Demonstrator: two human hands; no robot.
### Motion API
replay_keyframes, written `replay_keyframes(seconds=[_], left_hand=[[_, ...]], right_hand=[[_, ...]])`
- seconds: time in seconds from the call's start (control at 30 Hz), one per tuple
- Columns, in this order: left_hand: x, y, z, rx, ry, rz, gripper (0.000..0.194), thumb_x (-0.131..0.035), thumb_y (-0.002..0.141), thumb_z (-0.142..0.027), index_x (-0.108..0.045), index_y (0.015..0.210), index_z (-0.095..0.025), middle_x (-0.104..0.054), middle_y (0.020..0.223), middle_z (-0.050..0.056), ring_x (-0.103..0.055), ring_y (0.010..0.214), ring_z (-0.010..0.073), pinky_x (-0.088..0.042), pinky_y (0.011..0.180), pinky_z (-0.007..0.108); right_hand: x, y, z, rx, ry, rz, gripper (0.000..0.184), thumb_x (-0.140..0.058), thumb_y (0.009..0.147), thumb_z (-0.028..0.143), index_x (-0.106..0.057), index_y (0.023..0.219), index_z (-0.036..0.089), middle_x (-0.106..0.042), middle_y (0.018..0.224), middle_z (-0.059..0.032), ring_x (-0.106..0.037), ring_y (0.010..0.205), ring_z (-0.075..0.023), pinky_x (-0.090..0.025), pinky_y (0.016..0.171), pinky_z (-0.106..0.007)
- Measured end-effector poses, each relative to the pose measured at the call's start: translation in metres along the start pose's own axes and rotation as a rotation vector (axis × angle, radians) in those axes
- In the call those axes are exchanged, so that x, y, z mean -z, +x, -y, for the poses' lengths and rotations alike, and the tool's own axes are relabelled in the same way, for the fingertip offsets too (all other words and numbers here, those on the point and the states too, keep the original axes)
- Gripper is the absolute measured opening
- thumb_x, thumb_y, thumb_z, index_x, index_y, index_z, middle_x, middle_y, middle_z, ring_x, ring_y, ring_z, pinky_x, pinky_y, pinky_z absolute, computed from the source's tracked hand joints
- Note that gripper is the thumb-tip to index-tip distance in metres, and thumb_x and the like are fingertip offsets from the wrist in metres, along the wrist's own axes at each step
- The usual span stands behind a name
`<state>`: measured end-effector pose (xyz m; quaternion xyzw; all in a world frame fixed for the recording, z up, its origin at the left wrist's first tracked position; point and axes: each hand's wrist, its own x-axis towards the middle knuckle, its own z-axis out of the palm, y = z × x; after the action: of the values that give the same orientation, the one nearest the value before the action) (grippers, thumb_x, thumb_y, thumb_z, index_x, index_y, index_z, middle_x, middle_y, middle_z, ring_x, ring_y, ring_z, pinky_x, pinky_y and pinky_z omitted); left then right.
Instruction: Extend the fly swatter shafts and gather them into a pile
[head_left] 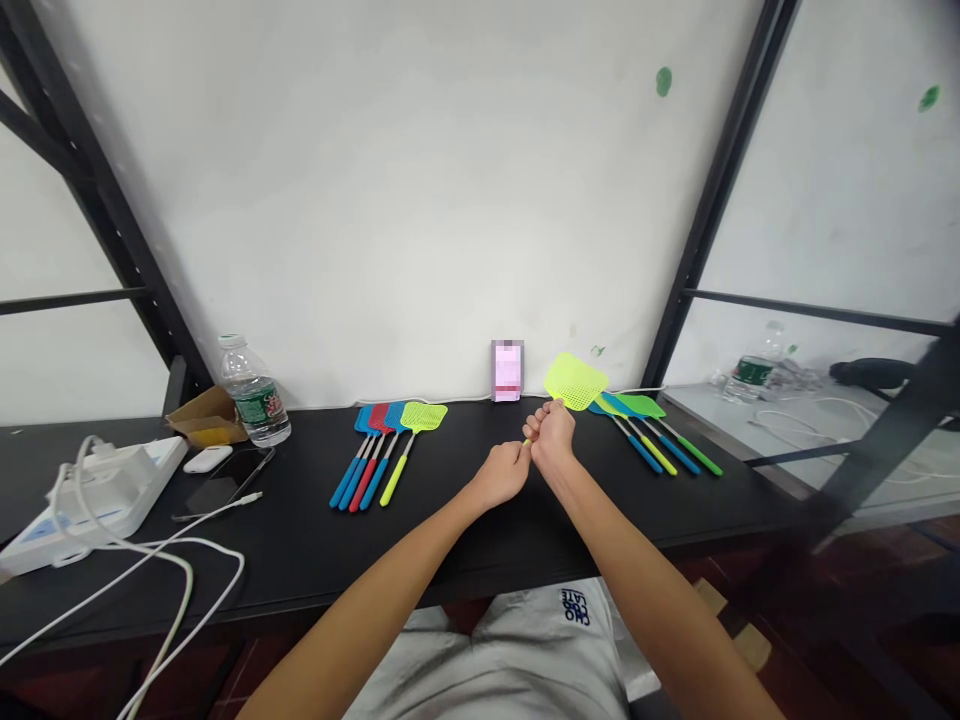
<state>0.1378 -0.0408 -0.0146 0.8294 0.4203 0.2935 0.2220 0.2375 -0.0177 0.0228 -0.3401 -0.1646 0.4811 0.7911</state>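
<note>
Both my hands are closed on one yellow-green fly swatter (576,381), held over the middle of the black table. My left hand (504,473) grips the handle end, of which only a bit of yellow shows. Closer to the mesh head, my right hand (552,433) wraps round the shaft, hiding most of it. Left of my hands lies a fanned row of several fly swatters (386,420) with blue, red and yellow-green handles. On the right, another fanned group of fly swatters (651,440) has blue, yellow and green handles.
A pink card-like item (508,372), blurred, leans on the wall. At left are a water bottle (259,398), a cardboard box (204,420), a white earphone case (208,459), a phone (225,485) and a power strip (112,505) with loose cables. A black post (712,200) rises at right.
</note>
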Motion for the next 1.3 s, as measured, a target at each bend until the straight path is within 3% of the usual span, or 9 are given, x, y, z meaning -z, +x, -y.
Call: replay_keyframes(seconds=[0.13,0.23,0.43,0.8,0.93,1.07,1.17,1.2,1.3], left_hand=[[0.002,0.001,-0.003,0.129,-0.213,0.085,0.043,-0.032,0.092,-0.048,-0.044,0.062,-0.019,-0.048,0.052,0.000,-0.050,0.048,0.0138,-0.035,0.048,0.025],[0.004,0.000,-0.004,0.253,-0.492,0.203,0.045,-0.033,0.089,-0.059,-0.036,0.065,-0.021,-0.030,0.043,-0.008,-0.031,0.034,0.0079,-0.023,0.037,0.022],[0.015,-0.001,-0.006,0.318,-0.917,0.465,0.050,-0.042,0.082,-0.068,-0.029,0.068,-0.022,-0.018,0.048,-0.012,-0.012,0.035,0.0028,-0.008,0.036,0.017],[0.030,0.003,0.000,0.371,-1.117,0.701,0.045,-0.038,0.089,-0.060,-0.030,0.067,-0.021,-0.014,0.050,-0.010,-0.007,0.037,0.0042,-0.008,0.035,0.016],[0.032,0.000,0.002,0.379,-1.110,0.719,0.046,-0.037,0.088,-0.061,-0.031,0.067,-0.021,-0.013,0.050,-0.010,-0.007,0.037,0.0042,-0.008,0.035,0.016],[0.043,-0.014,0.008,0.394,-0.980,0.845,0.050,-0.039,0.085,-0.066,-0.033,0.065,-0.021,-0.015,0.048,-0.010,-0.009,0.036,0.0040,-0.009,0.035,0.017],[0.049,-0.018,0.015,0.327,-0.863,0.764,0.050,-0.042,0.083,-0.067,-0.035,0.066,-0.020,-0.021,0.049,-0.009,-0.015,0.037,0.0039,-0.015,0.037,0.018],[0.048,-0.017,0.017,0.295,-0.803,0.673,0.049,-0.041,0.084,-0.066,-0.037,0.067,-0.020,-0.023,0.049,-0.009,-0.019,0.037,0.0044,-0.017,0.038,0.018],[0.044,-0.007,0.026,0.216,-0.439,0.222,0.045,-0.034,0.089,-0.059,-0.046,0.070,-0.019,-0.041,0.051,-0.003,-0.041,0.042,0.0096,-0.031,0.044,0.022]], right_hand=[[0.000,-0.001,0.001,-0.003,0.012,0.017,0.030,-0.035,0.093,0.031,-0.030,0.065,0.021,-0.021,0.045,0.0104,-0.016,0.033,-0.0050,-0.013,0.032,-0.019],[0.000,-0.001,0.002,0.005,0.008,0.032,0.032,-0.037,0.093,0.035,-0.028,0.066,0.022,-0.020,0.045,0.0108,-0.015,0.033,-0.0048,-0.012,0.032,-0.019],[0.000,0.001,0.006,-0.035,0.020,0.088,0.034,-0.037,0.094,0.037,-0.026,0.065,0.022,-0.017,0.046,0.0110,-0.012,0.034,-0.0049,-0.010,0.033,-0.020],[0.003,0.000,0.010,-0.056,0.096,0.219,0.041,-0.034,0.095,0.046,-0.026,0.064,0.021,-0.012,0.048,0.0101,-0.008,0.037,-0.0066,-0.010,0.034,-0.021],[0.007,0.008,0.017,-0.060,0.122,0.214,0.039,-0.033,0.096,0.041,-0.026,0.064,0.021,-0.013,0.049,0.0099,-0.009,0.037,-0.0065,-0.011,0.033,-0.021],[0.027,0.032,0.042,-0.021,0.179,0.105,0.035,-0.025,0.097,0.028,-0.021,0.063,0.021,-0.011,0.048,0.0095,-0.008,0.036,-0.0071,-0.011,0.033,-0.020],[0.041,0.048,0.052,0.011,0.139,0.068,0.036,-0.026,0.097,0.029,-0.018,0.063,0.021,-0.010,0.047,0.0097,-0.008,0.036,-0.0070,-0.012,0.033,-0.020],[0.042,0.050,0.051,0.007,0.132,0.074,0.037,-0.026,0.097,0.031,-0.018,0.063,0.021,-0.010,0.047,0.0098,-0.008,0.036,-0.0070,-0.012,0.033,-0.021],[0.039,0.049,0.041,-0.036,0.124,0.111,0.039,-0.028,0.098,0.036,-0.023,0.062,0.021,-0.011,0.047,0.0102,-0.008,0.036,-0.0068,-0.011,0.033,-0.020]])
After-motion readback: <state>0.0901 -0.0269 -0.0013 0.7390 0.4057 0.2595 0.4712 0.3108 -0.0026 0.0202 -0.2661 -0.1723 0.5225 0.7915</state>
